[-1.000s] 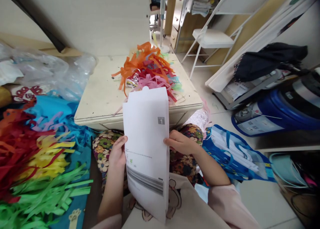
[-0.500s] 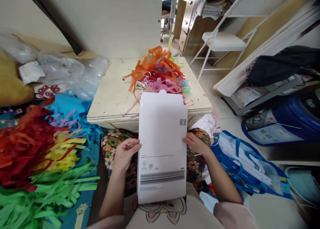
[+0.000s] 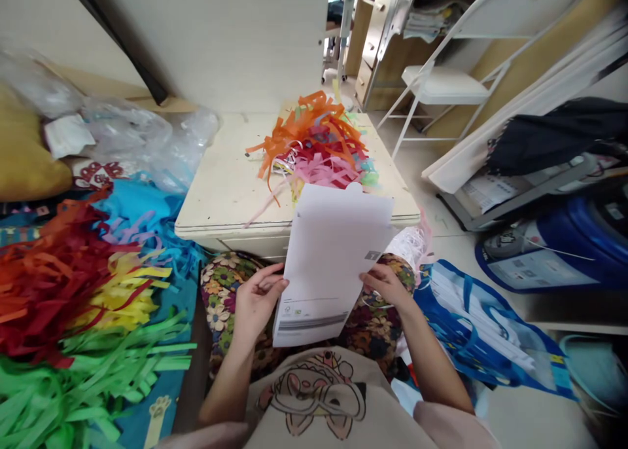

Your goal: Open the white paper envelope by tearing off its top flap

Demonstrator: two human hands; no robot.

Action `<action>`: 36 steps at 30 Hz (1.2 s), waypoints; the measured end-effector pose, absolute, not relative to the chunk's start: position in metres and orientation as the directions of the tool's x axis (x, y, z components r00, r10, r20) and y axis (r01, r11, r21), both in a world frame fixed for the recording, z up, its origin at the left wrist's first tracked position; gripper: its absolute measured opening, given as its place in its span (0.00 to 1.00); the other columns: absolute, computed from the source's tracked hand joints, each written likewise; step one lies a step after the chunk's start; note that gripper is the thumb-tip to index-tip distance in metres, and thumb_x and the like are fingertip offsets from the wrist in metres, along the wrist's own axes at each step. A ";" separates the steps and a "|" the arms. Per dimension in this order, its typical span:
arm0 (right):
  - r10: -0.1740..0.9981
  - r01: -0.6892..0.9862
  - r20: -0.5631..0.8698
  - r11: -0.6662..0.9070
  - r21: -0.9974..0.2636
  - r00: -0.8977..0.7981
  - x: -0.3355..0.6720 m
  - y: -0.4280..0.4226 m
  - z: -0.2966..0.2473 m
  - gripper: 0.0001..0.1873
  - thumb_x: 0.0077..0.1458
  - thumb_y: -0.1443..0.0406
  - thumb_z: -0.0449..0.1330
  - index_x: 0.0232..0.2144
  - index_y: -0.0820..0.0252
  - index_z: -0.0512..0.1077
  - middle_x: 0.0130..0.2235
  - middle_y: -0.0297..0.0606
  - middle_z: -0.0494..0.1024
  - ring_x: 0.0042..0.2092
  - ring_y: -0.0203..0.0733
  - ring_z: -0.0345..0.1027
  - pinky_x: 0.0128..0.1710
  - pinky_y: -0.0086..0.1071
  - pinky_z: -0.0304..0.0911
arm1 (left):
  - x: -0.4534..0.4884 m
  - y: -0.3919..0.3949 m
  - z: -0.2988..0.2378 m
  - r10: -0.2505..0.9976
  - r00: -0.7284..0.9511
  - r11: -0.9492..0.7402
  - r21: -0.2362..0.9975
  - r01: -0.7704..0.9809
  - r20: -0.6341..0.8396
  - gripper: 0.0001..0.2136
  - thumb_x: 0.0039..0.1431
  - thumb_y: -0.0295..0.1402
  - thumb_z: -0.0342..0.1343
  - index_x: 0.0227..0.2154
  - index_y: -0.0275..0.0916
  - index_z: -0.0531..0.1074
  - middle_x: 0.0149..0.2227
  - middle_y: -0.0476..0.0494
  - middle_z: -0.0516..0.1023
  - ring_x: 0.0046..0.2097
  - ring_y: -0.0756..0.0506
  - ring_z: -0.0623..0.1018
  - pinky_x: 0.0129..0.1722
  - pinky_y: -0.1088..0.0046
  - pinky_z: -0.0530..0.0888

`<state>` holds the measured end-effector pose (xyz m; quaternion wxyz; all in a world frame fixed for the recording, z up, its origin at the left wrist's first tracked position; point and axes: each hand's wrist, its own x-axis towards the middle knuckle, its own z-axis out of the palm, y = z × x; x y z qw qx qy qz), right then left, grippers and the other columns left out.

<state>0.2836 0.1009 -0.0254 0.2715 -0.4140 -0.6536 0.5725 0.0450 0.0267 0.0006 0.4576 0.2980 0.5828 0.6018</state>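
The left hand (image 3: pixel 258 300) pinches 1 edge of the white carton (image 3: pixel 331 259), tilted above the lap (image 3: pixel 369 324); a loose pinch could drop it. Pushed forward, its top could scatter the strips (image 3: pixel 321 141). The right hand (image 3: pixel 387 285), partly hidden, seems to pinch the other edge

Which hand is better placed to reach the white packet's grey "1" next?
Probably the right hand: it touches the white packet just below the grey "1"; the left hand holds the opposite edge.

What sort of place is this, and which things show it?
Probably a cluttered room, perhaps at home: colourful strips heaped on a table, with a folding chair beyond.
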 end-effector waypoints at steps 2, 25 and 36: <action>0.855 0.242 -0.124 0.002 -0.970 -0.504 0.284 0.099 -0.027 0.14 0.45 0.56 0.52 0.24 0.63 0.64 0.18 0.29 0.61 0.18 0.29 0.53 0.18 0.25 0.52 | 0.041 0.030 -0.005 0.921 -0.332 0.125 0.963 -0.240 -0.202 0.13 0.35 0.26 0.60 0.30 0.36 0.72 0.19 0.50 0.73 0.23 0.54 0.70 0.25 0.82 0.67; 0.954 0.218 0.099 0.164 -0.962 -0.282 0.289 0.067 -0.005 0.16 0.44 0.53 0.53 0.27 0.60 0.66 0.19 0.33 0.62 0.20 0.33 0.55 0.19 0.28 0.53 | 0.037 0.024 0.003 0.972 -0.132 0.161 0.962 -0.221 -0.193 0.09 0.35 0.28 0.60 0.25 0.36 0.75 0.22 0.47 0.75 0.25 0.48 0.72 0.26 0.75 0.69; 0.918 0.319 0.178 0.297 -0.900 -0.354 0.285 0.057 0.002 0.15 0.48 0.57 0.51 0.36 0.59 0.65 0.33 0.39 0.70 0.35 0.41 0.62 0.36 0.34 0.58 | 0.042 0.018 0.017 0.981 -0.106 0.138 0.972 -0.190 -0.160 0.14 0.36 0.29 0.59 0.32 0.37 0.71 0.26 0.45 0.74 0.28 0.49 0.71 0.28 0.77 0.69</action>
